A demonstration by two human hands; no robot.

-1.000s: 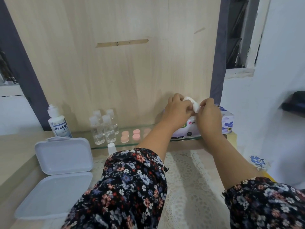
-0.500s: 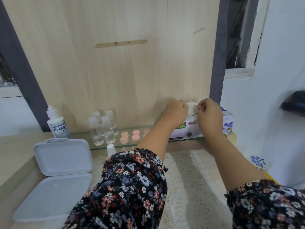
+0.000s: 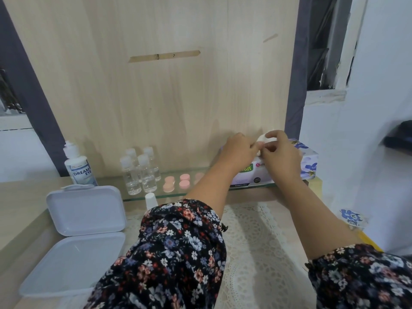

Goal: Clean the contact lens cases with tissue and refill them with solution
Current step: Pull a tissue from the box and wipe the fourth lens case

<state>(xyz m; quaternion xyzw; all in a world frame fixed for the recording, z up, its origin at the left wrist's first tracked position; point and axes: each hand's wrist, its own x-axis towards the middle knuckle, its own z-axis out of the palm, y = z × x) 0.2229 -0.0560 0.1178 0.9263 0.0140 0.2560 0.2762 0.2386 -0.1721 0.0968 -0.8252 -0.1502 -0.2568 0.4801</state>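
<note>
Head view: right of centre in the frame, both hands meet over the tissue box point(image 3: 308, 162), which stands on the glass shelf point(image 3: 200, 192) against the wooden back panel point(image 3: 156, 97). The left hand point(image 3: 239, 149) has its fingers curled toward a small white wad of tissue point(image 3: 261, 139). The right hand point(image 3: 282, 152) pinches the same wad between thumb and fingertips. Whether a lens case sits inside the wad cannot be told.

The tissue looks thin, soft and very light. It will likely tear if pulled hard or once wet, so it is best held bunched at the fold, as now.

Left of the hands on the shelf lie the pink contact lens cases point(image 3: 184, 180). They look small, rigid, smooth and light, and are probably slippery when damp, so a rim pinch should suit them. Beside them stand four small clear bottles point(image 3: 140, 175), with a loose white cap point(image 3: 149, 199) just below the shelf edge.

At centre left, the solution bottle point(image 3: 80, 168) reads "DREAM EYE", cut off at its right edge. The tissue box shows "Soft" and a green label ending in "off"; its finer print is illegible. At lower left a white hinged box point(image 3: 78, 237) lies open. A lace mat point(image 3: 256, 253) covers the lower centre.
</note>
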